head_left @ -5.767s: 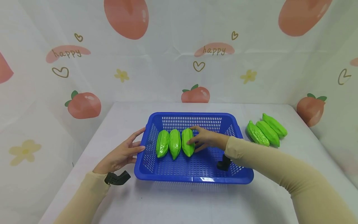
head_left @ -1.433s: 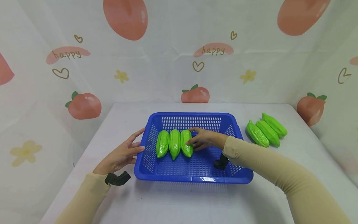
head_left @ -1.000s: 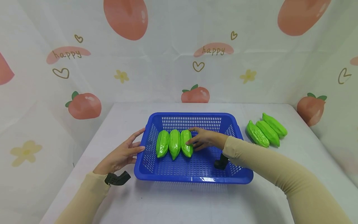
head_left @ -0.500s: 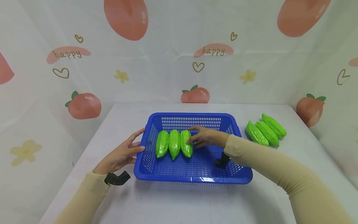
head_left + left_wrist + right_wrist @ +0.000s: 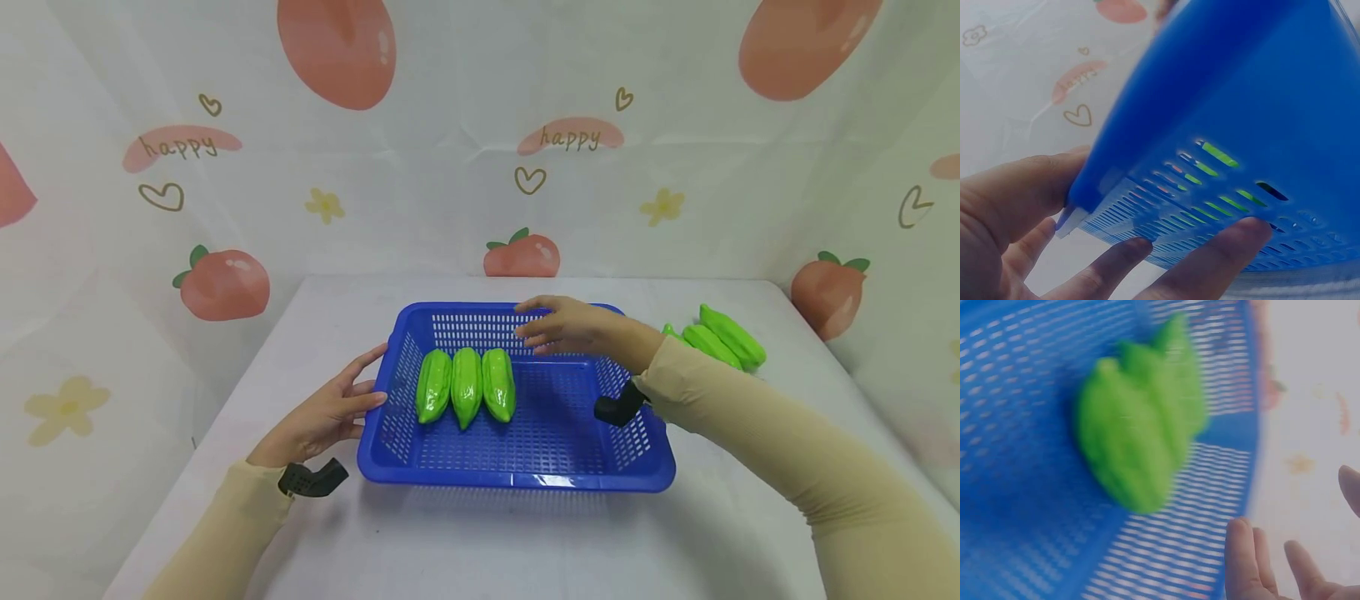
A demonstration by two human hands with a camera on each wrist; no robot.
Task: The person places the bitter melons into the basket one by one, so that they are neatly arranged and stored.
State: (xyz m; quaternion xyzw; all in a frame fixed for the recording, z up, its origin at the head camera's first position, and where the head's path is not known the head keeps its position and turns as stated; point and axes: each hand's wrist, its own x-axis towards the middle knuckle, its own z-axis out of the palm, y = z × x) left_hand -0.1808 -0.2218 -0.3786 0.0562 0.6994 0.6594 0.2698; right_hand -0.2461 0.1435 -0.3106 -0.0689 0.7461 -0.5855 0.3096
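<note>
A blue plastic basket (image 5: 517, 481) stands on the white table. Three glossy green ridged bitter melons (image 5: 467, 387) lie side by side in its left half, tips toward the front. My left hand (image 5: 322, 417) is at the basket's left end; in the left wrist view its spread fingers (image 5: 1210, 256) touch the outside of the perforated wall. Over the basket's back part hovers my right hand (image 5: 566, 327), fingers loosely extended with nothing in them. The right wrist view is blurred and shows the melons (image 5: 1138, 431) in the basket, apart from the fingertips.
More green bitter melons (image 5: 726, 335) lie on the table right of the basket, partly hidden by the right sleeve (image 5: 720, 392). A white cloth (image 5: 420, 167) printed with fruit, hearts and flowers hangs behind the table. Each wrist carries a small black camera (image 5: 313, 479).
My right hand has let go of the rightmost melon in the basket and risen back and right. Earlier that melon was slid left against its neighbour. The left hand stays put.
</note>
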